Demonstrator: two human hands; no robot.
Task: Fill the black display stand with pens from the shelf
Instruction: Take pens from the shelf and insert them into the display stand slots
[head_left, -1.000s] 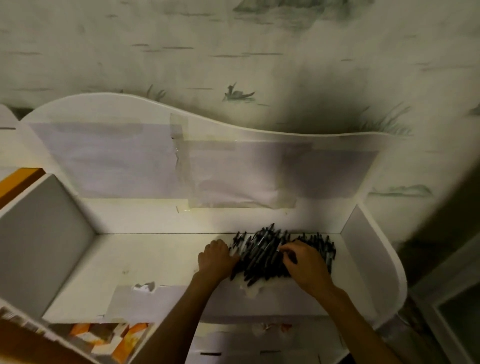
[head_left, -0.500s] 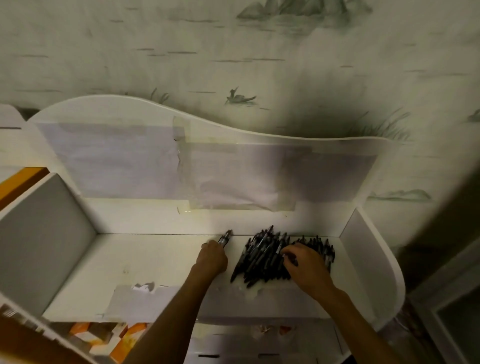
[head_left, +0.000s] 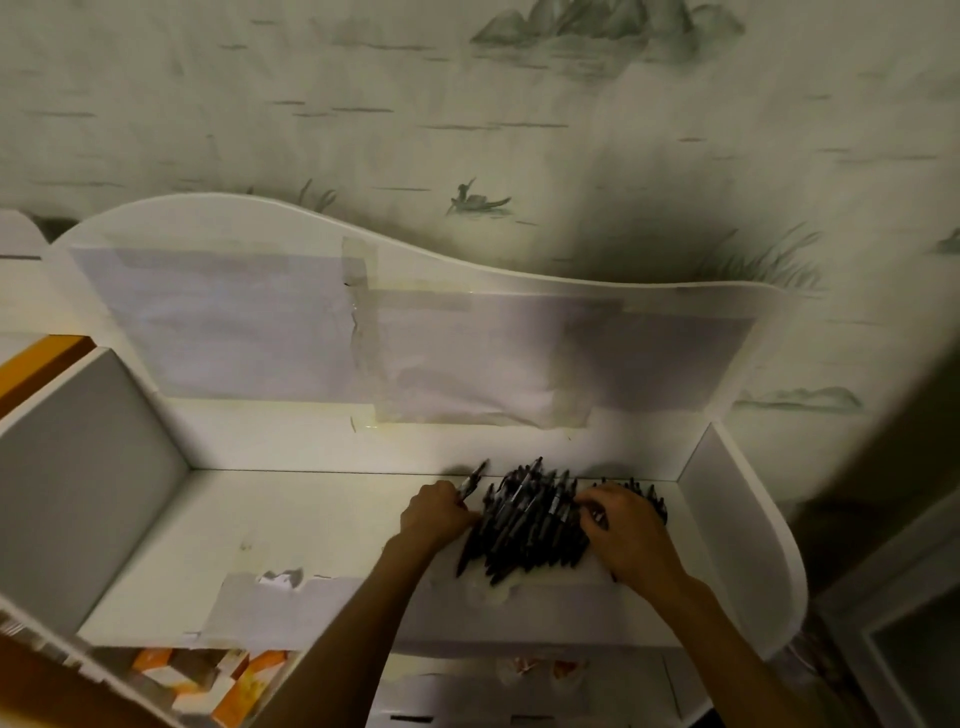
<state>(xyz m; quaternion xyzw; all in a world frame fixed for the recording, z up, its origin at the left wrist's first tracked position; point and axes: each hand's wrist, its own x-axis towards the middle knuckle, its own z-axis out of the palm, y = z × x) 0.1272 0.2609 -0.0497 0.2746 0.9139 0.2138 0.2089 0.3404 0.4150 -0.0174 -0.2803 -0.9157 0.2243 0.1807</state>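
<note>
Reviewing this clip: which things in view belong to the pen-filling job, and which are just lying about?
Job: pile of pens; pens held in left hand; right hand on the pile; white shelf.
Lying about: taped paper sheets; orange boxes below.

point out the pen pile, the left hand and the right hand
pen pile (head_left: 530, 525): head view, middle of the dark heap
left hand (head_left: 434, 517): head view, back of the hand
right hand (head_left: 626, 535): head view, back of the hand

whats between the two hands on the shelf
In the head view, the pile of black pens fills the gap between the left hand and right hand.
</note>
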